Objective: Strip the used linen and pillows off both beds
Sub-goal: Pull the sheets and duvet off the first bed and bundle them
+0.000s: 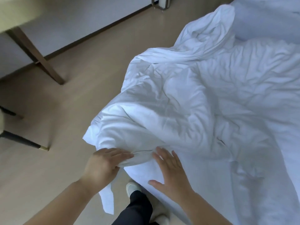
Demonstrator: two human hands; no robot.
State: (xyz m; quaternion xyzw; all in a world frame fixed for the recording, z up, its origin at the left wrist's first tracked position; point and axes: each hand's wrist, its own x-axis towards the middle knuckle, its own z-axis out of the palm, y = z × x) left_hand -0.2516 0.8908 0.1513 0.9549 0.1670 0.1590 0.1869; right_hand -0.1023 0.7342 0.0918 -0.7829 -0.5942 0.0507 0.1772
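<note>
A crumpled white duvet (186, 98) covers the bed on the right and spills over its left edge toward the floor. My left hand (103, 163) is shut on a bunched corner of the duvet at the bed's near left edge. My right hand (170, 172) lies flat with spread fingers on the white linen just to the right of it. A white pillow (267, 18) lies at the far top right of the bed. A loose white strip (108, 202) hangs down below my left hand.
Beige floor (73, 103) fills the left half. A wooden table leg (40, 57) stands at upper left, and a dark chair leg with a brass tip (27, 142) at left. My dark trouser leg and white shoe (133, 190) are beside the bed.
</note>
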